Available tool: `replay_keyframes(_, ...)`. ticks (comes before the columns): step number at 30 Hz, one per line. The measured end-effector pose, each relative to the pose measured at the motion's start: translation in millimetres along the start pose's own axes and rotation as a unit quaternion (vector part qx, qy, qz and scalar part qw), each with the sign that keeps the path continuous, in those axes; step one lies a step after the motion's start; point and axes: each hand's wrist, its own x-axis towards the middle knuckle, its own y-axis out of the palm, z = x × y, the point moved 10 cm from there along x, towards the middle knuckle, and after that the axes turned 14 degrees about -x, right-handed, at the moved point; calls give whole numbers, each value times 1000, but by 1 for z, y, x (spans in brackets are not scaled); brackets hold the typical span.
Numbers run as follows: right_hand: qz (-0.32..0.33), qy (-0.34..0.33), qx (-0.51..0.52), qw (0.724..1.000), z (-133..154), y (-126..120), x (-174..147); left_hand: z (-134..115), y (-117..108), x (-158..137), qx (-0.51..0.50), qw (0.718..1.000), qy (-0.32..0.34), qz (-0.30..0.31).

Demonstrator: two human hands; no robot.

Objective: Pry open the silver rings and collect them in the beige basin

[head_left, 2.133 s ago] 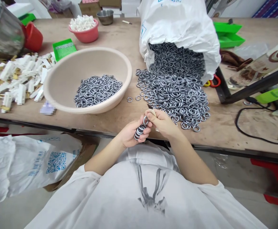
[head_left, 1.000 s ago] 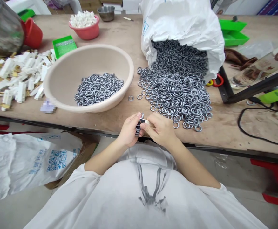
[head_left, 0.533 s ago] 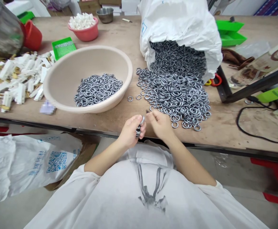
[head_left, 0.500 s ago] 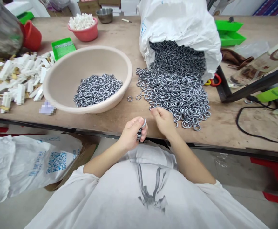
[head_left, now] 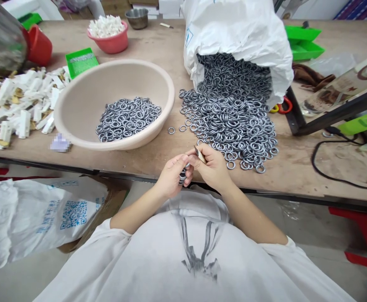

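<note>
Far left, white parts (head_left: pixel 22 111) heaped just beside the beige basin (head_left: pixel 115 65); ring mound (head_left: pixel 128 119) inside it. Near rim leaves a narrow strip to the front edge of the table (head_left: pixel 129 162). Left hand (head_left: pixel 173 175) over that edge, fingers curled round a few held rings (head_left: pixel 182 178). Gap beyond it, basin to pile, has two loose rings (head_left: pixel 171 131). Right hand (head_left: pixel 213 165) meets its fingertips, pinched closed on a short pale tool (head_left: pixel 200 155), dark tip. Ring pile (head_left: pixel 233 121) just past the knuckles, spilling from white sack (head_left: pixel 236 25). Tight slot, then black frame (head_left: pixel 337 112); cable (head_left: pixel 312 159) loops toward the front.
</note>
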Motion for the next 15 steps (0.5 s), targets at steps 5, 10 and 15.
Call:
replay_keyframes(5,-16,-45,-207,977,2,-4,27,-9,-5,0,-5,1000,17,2)
replay_keyframes(10,67,-62,-537,839,-12,26,72,-16,-9,-3,-9,1000,17,1)
replay_keyframes(15,116,-45,-603,788,-20,50,99,-17,-16,-5,3,1000,-8,-13)
